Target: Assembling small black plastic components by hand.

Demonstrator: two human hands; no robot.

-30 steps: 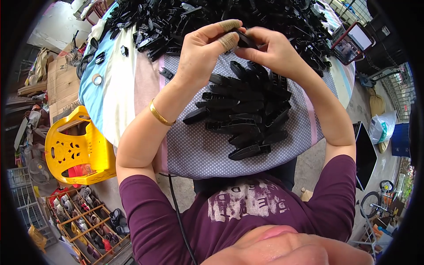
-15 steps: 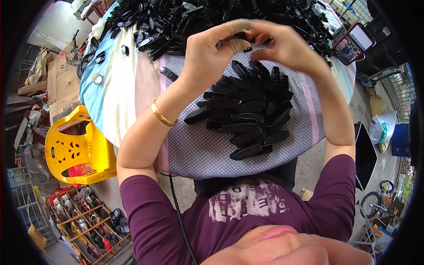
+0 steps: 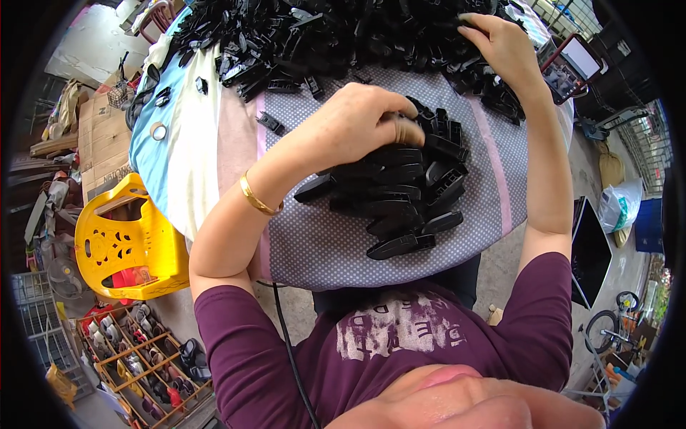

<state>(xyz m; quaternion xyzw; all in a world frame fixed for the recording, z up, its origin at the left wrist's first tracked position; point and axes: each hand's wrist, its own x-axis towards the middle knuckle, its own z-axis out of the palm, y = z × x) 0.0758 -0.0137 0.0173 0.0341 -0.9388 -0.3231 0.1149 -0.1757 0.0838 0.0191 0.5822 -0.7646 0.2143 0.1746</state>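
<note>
My left hand (image 3: 361, 125) is curled over the far left part of a near pile of long black plastic parts (image 3: 400, 207). A dark bit shows between its thumb and forefinger, apparently one of these black plastic parts, mostly hidden by the blurred fingers. At the far right my right hand (image 3: 504, 53) reaches over a big heap of similar black parts (image 3: 321, 43). Its thumb and fingers are stretched out and slightly apart, the tips at the heap, with nothing visible between them. A single black part (image 3: 271, 123) lies left of my left wrist.
A dotted grey cloth (image 3: 307, 250) covers the round table. A tape roll (image 3: 158, 131) lies on its left side. A yellow plastic chair (image 3: 136, 243) stands left, a shoe rack (image 3: 146, 357) below it. A phone (image 3: 572, 68) is held up at the right edge.
My hands were together above the near pile and have parted. The left came down toward me onto that pile; the right moved away and rightward to the big heap.
</note>
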